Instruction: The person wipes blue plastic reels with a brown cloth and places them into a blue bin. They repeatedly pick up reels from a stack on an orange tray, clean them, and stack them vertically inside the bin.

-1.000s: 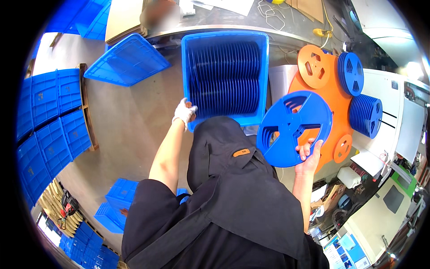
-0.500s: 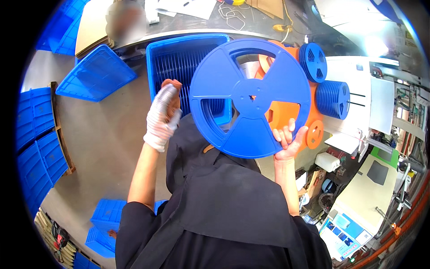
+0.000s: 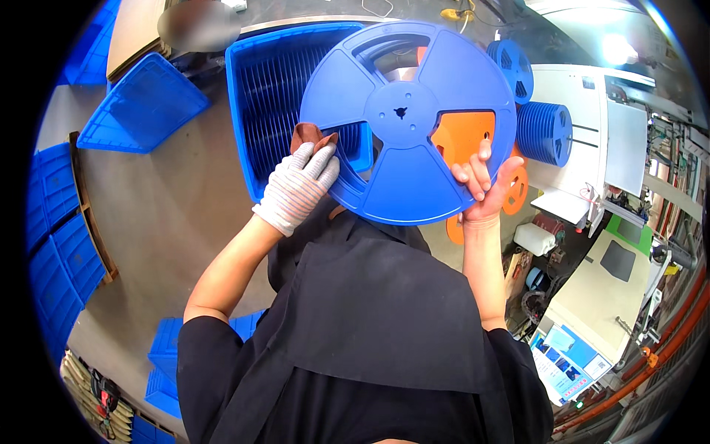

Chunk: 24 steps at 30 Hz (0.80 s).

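Reel (image 3: 398, 133) at upper centre, grasped at lower right by the right hand (image 3: 484, 186), could tilt if the left hand (image 3: 302, 183), fingers clenching brown cloth (image 3: 308, 135), presses its left edge hard.

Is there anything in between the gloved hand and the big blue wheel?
Yes, a brown cloth in the gloved left hand, at the left edge of the blue wheel. Nothing visible separates the bare right hand from the wheel.

A white, striped glove (image 3: 294, 196) covers the left hand (image 3: 305, 181); the right hand (image 3: 489, 186) is bare. Short sleeves (image 3: 211, 355) and apron (image 3: 377, 318) are black.
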Each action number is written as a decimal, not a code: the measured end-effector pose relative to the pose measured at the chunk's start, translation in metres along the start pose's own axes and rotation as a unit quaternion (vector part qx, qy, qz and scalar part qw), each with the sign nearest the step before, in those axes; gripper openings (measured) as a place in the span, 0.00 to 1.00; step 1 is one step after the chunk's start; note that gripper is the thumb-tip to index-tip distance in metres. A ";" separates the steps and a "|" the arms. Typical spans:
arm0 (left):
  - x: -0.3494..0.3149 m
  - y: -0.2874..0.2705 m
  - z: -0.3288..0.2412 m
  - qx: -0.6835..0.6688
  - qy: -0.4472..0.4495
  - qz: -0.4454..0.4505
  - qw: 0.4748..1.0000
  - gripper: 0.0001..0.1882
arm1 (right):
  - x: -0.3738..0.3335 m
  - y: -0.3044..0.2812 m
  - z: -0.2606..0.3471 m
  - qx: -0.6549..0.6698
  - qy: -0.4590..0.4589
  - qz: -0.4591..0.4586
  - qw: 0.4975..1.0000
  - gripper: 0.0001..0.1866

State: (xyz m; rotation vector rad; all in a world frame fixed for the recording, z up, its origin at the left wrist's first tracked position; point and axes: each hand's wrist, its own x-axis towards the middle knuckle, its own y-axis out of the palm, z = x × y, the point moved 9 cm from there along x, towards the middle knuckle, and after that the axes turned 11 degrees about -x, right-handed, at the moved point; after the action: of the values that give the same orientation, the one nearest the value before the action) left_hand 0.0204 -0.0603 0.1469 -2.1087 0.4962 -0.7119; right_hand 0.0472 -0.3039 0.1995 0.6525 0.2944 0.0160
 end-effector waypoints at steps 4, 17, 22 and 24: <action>-0.006 0.004 -0.004 -0.017 -0.003 0.003 1.000 0.16 | 0.007 0.016 0.009 -0.078 -0.018 0.067 0.995 0.34; -0.089 0.035 0.056 -0.828 -0.348 -0.171 0.405 0.12 | -0.008 -0.083 0.024 -0.293 -0.064 -0.285 0.910 0.26; -0.109 0.047 0.068 -0.836 -0.352 -0.197 0.371 0.14 | -0.018 -0.094 0.015 -0.210 -0.026 -0.321 0.923 0.29; -0.113 0.052 0.070 -0.843 -0.345 -0.203 0.359 0.15 | -0.020 -0.094 0.005 -0.166 -0.007 -0.330 0.929 0.30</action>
State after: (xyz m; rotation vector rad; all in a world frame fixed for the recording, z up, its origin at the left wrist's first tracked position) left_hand -0.0254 0.0154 0.0347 -4.0721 -0.0243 1.3890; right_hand 0.0225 -0.3840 0.1524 0.1917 0.4752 -0.5747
